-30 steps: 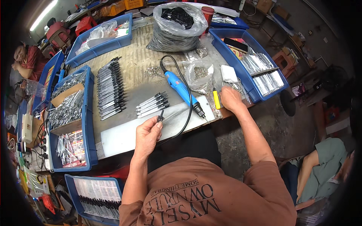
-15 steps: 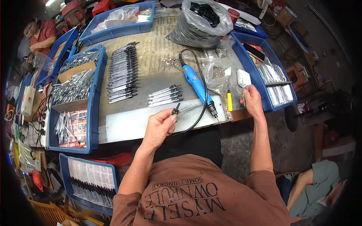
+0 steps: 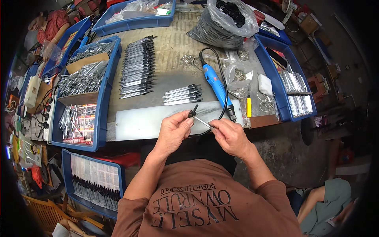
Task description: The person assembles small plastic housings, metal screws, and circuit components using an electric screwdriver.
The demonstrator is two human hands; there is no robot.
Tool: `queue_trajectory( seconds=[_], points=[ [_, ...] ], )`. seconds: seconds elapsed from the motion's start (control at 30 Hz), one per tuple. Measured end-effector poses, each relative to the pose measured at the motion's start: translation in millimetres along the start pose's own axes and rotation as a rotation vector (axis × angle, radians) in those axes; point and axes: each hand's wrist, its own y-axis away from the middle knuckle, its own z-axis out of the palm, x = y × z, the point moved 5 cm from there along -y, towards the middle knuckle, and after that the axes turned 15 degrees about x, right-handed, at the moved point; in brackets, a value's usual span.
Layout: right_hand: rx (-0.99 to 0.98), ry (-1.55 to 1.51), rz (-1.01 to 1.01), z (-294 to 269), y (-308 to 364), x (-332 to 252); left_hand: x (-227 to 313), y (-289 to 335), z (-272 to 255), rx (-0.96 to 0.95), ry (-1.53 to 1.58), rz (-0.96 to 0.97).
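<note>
My left hand [image 3: 173,129] pinches a small black plastic part [image 3: 192,113] with a short stem above the near edge of the table. In my right hand [image 3: 232,137] is a thin silver rod [image 3: 202,122], held between thumb and fingers, its far end meeting the black part. Beneath and beyond the hands lies a white board [image 3: 138,124]. A blue electric screwdriver [image 3: 214,81] with a black cord rests across it, tip toward me. Just right of that is a yellow-handled screwdriver [image 3: 248,107]. Past the board, several silver-and-black pen-like pieces [image 3: 182,95] lie in a small stack.
A longer row of such pieces [image 3: 137,69] lies farther left. Blue trays of metal parts [image 3: 102,118] and silver rods [image 3: 283,106] flank the table. At the back stands a plastic bag of black parts [image 3: 221,33]. Another person [image 3: 55,25] sits at far left.
My right hand has come left from beside the right tray, bringing the silver rod to the black part. My left hand keeps hold of that part. The view has shifted slightly.
</note>
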Motion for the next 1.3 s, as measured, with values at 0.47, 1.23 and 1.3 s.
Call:
queue_trajectory(
  seconds=[0.47,1.23,1.3],
  points=[
    [0.031,0.05,-0.029,2,4,2,3,1,-1,0.05,-0.182,0.158],
    [0.188,-0.157,0.11,15,10,5,5,0,2,0.046,0.099,-0.033],
    [0.186,-0.172,0.148,15,7,7,5,-2,1,0.043,0.119,-0.04]
  ],
)
